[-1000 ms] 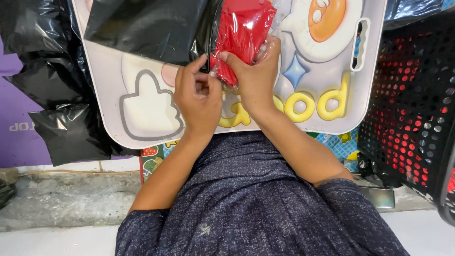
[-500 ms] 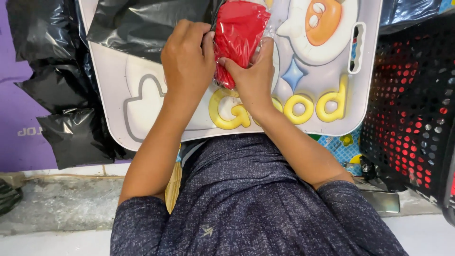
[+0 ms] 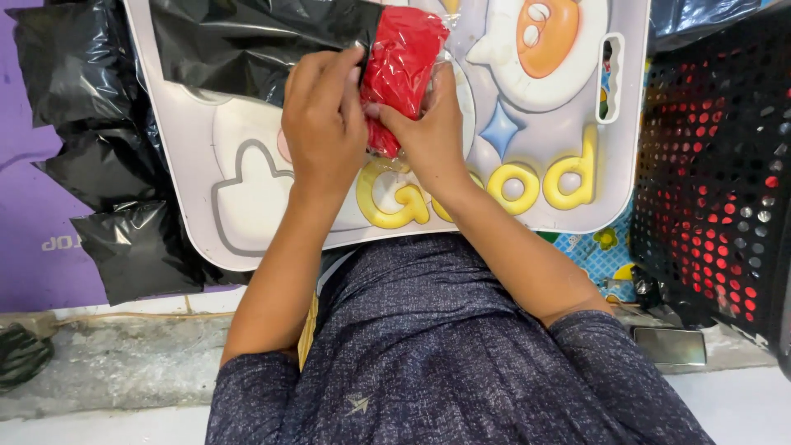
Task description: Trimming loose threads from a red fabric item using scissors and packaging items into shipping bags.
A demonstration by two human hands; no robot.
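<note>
Black plastic bags (image 3: 99, 156) and a black perforated crate (image 3: 717, 165) flank a white lap tray (image 3: 247, 206) with raised yellow shapes. Over the tray both hands clamp a red cloth bundle in clear wrap (image 3: 401, 70): left hand (image 3: 323, 124) fingers curl over its left side, right hand (image 3: 428, 132) fingers pinch its lower end. Another black bag (image 3: 247, 41) lies just beside it.

Small packing workspace, stacked black plastic bags (image 3: 124, 173), black perforated crate (image 3: 717, 173), cartoon lap tray (image 3: 247, 206)
</note>
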